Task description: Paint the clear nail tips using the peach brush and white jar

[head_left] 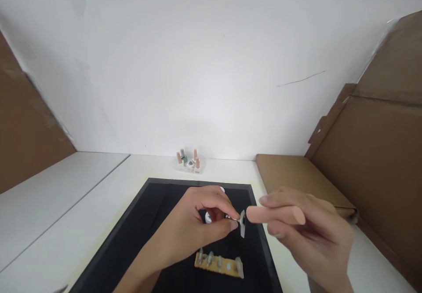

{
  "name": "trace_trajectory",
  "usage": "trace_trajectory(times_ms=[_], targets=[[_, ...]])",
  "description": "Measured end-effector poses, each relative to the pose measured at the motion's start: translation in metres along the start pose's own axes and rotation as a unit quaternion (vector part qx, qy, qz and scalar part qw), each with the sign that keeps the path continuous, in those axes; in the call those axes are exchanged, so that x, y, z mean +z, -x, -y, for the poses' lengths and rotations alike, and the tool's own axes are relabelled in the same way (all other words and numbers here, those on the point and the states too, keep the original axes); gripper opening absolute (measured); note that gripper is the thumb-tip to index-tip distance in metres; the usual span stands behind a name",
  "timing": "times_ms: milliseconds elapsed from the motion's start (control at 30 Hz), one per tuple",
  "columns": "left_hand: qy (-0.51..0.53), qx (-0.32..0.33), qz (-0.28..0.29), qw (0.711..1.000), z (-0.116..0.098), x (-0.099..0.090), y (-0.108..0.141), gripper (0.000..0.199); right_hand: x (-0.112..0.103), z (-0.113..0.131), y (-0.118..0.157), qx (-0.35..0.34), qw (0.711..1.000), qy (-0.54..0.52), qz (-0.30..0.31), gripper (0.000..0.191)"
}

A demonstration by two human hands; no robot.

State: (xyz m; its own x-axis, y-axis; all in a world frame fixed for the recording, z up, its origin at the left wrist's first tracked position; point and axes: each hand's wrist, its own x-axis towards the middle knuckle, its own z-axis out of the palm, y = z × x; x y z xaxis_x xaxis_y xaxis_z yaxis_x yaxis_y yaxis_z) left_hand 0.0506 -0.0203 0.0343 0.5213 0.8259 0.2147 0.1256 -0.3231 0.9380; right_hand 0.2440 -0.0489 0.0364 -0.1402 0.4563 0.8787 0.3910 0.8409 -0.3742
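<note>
Between thumb and forefinger, my left hand (pixel 201 220) pinches a small metallic stem, from which a thin whitish flat piece (pixel 242 223) stands on edge. My right hand (pixel 308 231) is closed on a pink tapered handle (pixel 275 214), its narrower end pointing left toward the whitish piece. A small gap seems to part the two. Below the hands, a yellow strip (pixel 219 264) with several translucent pieces stuck on it lies on the black mat (pixel 138 236). Partly hidden behind my left hand is a small white round item (pixel 208 217).
A clear holder (pixel 190 166) with pink and grey-green pieces stands at the back against the white wall (pixel 198 64). Cardboard (pixel 296 174) lies at the back right, and brown panels rise on both sides. Something pointed shows at the bottom left edge.
</note>
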Motion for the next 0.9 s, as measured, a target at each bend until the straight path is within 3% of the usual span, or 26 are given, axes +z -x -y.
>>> trace_trajectory(times_ms=[167,433,633,900], targets=[[0.004,-0.010,-0.003,1.000,0.001,0.000,0.002,0.011,-0.001,-0.003,0.008,0.002,0.999,-0.004,-0.037,0.017],[0.079,-0.006,0.029,0.996,0.001,-0.004,0.001,0.006,0.004,0.005,-0.006,-0.010,0.997,-0.080,0.007,0.020],[0.141,-0.025,0.037,0.989,0.008,-0.003,-0.001,0.001,0.003,-0.003,0.012,0.034,0.994,-0.076,-0.067,0.024],[0.195,-0.025,0.031,0.980,0.009,-0.002,-0.004,0.004,0.007,0.003,0.001,0.011,0.984,-0.174,-0.030,0.026]])
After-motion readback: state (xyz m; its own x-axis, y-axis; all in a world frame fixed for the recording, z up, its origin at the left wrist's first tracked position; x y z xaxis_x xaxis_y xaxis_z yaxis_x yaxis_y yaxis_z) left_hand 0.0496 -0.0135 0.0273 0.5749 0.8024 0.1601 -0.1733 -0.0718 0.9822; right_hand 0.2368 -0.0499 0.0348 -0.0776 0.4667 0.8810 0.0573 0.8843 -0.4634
